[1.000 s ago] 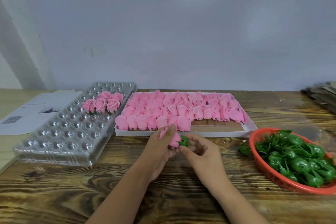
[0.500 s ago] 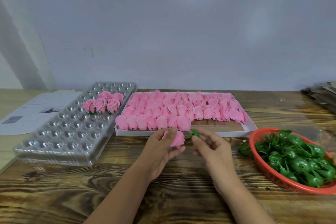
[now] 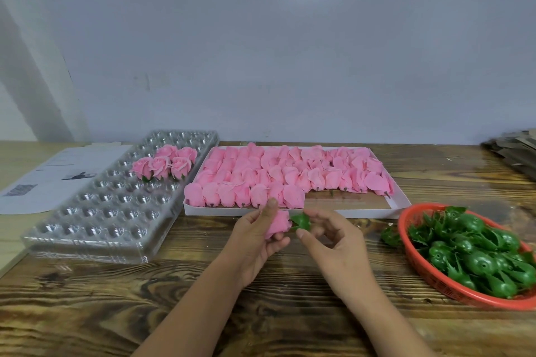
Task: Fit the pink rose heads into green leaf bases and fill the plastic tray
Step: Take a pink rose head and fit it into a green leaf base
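My left hand (image 3: 255, 238) grips a pink rose head (image 3: 279, 222) just in front of the white box. A green leaf base (image 3: 301, 222) sits against the rose's right end, pinched by the fingers of my right hand (image 3: 333, 238). The white box (image 3: 348, 213) holds several rows of loose pink rose heads (image 3: 290, 174). A red basket (image 3: 429, 278) at the right is full of green leaf bases (image 3: 475, 252). The clear plastic tray (image 3: 95, 229) at the left carries several finished roses (image 3: 164, 165) near its far end.
A printed sheet of paper (image 3: 55, 174) lies left of the tray. One loose leaf base (image 3: 390, 236) sits on the wooden table beside the basket. Stacked cardboard (image 3: 513, 151) rests at the far right. A pale wall stands behind.
Both hands rose and moved slightly away from me toward the box. The leaf base has turned, its leaves now spread against the rose's end.
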### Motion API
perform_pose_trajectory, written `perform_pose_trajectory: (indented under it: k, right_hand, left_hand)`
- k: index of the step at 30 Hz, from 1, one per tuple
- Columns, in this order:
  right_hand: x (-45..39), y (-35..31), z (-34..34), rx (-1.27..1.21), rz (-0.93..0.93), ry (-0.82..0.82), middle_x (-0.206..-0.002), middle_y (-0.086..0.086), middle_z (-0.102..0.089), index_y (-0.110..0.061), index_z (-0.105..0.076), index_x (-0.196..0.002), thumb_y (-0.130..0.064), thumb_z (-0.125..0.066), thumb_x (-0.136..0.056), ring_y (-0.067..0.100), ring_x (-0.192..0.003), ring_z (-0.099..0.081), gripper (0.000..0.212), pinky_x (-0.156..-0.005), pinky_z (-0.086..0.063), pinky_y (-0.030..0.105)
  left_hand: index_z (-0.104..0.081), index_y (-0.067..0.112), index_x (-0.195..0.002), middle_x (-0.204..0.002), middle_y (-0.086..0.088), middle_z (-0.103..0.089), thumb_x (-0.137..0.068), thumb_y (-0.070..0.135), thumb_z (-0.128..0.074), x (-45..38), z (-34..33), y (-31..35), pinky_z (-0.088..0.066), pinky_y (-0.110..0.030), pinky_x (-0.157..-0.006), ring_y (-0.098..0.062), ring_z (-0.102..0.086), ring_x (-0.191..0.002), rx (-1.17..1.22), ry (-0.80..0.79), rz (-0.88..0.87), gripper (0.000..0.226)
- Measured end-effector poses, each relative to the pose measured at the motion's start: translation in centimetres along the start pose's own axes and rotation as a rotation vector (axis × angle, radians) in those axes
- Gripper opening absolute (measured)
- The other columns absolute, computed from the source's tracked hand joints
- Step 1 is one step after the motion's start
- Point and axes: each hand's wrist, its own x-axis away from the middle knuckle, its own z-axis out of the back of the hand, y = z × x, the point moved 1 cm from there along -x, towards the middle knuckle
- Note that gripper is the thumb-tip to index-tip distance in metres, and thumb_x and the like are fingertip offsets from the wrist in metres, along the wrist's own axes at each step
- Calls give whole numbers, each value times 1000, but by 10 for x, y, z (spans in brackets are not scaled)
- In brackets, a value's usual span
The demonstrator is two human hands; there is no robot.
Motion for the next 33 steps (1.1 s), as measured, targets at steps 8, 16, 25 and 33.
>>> perform_pose_trajectory:
  k: [8,16,25,33]
  right_hand:
    - [0,3,-3,14,-9,-51,-72,-7,-69,-38,-70,-106,-2,-76,-83,7,-73,-64,43,-73,-50,26]
    - [-1,0,-2,-85,-79,-39,-86,6,-74,-19,-73,-107,-2,-74,-84,14,-79,-68,29,-83,-58,41]
    - [-1,1,1,-36,-69,12,-87,-6,-70,-24,-72,-104,3,-72,-82,6,-74,-62,35,-74,-52,26]
    - [-1,2,2,-45,-61,38,-83,-7,-69,-27,-71,-104,1,-72,-83,7,-75,-63,35,-75,-53,29]
  left_hand:
    - [-67,-2,-111,-77,-9,-67,-90,42,-67,0,0,-3,-58,-21,-55,-10,-61,-61,-9,-49,40,49]
    - [-67,-5,-114,-80,-11,-67,-82,45,-73,0,0,-5,-59,-22,-57,-11,-61,-63,-22,-70,24,59]
    - [-67,-2,-111,-88,-15,-69,-69,48,-80,0,-3,-4,-58,-22,-55,-10,-60,-61,-51,-4,25,66]
    - [-68,-1,-106,-80,-11,-69,-71,46,-78,0,-1,-2,-58,-22,-55,-9,-60,-59,-27,47,8,59]
